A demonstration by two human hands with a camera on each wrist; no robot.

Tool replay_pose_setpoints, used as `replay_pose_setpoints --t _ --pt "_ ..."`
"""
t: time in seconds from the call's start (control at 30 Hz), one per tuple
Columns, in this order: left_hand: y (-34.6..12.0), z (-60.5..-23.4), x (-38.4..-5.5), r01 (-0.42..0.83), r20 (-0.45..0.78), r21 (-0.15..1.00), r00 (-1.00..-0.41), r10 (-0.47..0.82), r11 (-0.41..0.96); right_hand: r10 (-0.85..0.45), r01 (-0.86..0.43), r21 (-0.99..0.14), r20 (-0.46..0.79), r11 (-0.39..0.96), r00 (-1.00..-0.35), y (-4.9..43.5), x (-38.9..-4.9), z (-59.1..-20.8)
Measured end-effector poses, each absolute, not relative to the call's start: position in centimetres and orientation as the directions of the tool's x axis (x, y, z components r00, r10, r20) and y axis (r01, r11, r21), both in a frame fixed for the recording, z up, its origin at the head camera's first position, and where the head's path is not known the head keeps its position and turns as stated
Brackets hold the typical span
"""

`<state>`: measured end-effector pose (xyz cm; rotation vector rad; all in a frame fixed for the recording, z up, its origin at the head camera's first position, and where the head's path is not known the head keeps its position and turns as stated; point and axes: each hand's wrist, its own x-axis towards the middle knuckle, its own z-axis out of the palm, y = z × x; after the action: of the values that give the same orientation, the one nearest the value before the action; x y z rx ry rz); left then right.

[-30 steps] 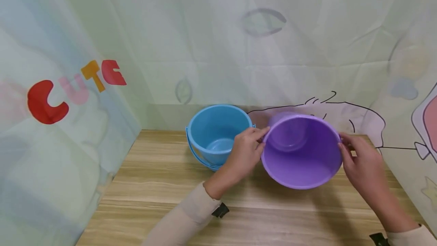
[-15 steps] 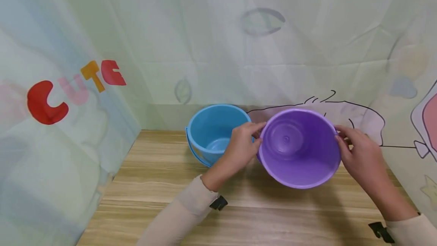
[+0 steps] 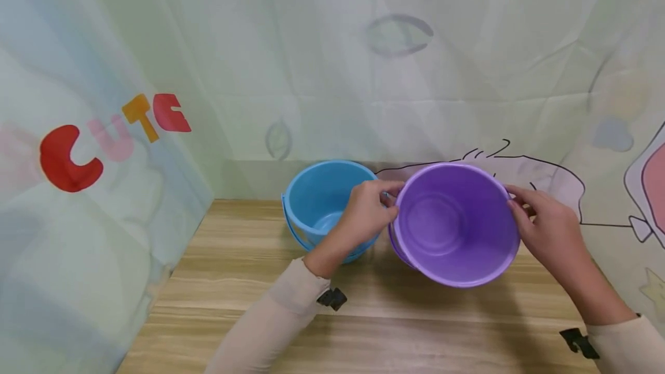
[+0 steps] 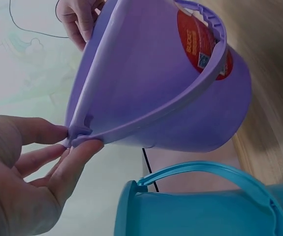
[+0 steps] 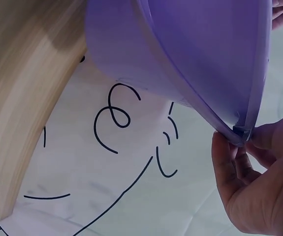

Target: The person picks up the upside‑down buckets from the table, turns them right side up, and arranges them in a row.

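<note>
Both hands hold a purple bucket (image 3: pixel 462 229) by its rim, its mouth tilted toward the head camera. My left hand (image 3: pixel 363 209) pinches the left side of the rim at the handle joint, between thumb and fingers. On the opposite side, my right hand (image 3: pixel 550 224) pinches the rim where the other handle end joins. The purple handle (image 4: pixel 180 101) hangs along the bucket's side past a red label (image 4: pixel 200 42) in the left wrist view. A blue bucket (image 3: pixel 332 195) stands upright on the table behind my left hand, which partly hides it.
The wood-grain table (image 3: pixel 234 287) backs onto a printed curtain (image 3: pixel 322 62) with cartoon drawings. Coloured letters (image 3: pixel 73 157) show on the curtain at the left. The blue bucket's handle (image 4: pixel 215 169) lies down against its side.
The purple bucket has tipped so its inner bottom faces the head camera more fully, and it has shifted slightly left. Both hands have moved with it; the blue bucket stays put.
</note>
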<state>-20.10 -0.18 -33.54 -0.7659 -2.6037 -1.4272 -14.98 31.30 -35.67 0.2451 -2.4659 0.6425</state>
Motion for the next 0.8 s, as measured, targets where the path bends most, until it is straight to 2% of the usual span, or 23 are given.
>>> replay_pose_setpoints --t 0.27,0.8 --pt "0.1 -33.2 -21.3 0.37 0.201 0.828 -0.897 0.393 0.421 -0.009 -0.25 -0.459 0.465 0.853 -0.885 31.9 -15.7 -35.2" --pt "0.7 -33.3 -22.7 0.307 0.124 0.849 -0.907 0.403 0.43 -0.038 -0.154 -0.449 0.257 0.88 -0.966 32.1 -17.8 -34.2"
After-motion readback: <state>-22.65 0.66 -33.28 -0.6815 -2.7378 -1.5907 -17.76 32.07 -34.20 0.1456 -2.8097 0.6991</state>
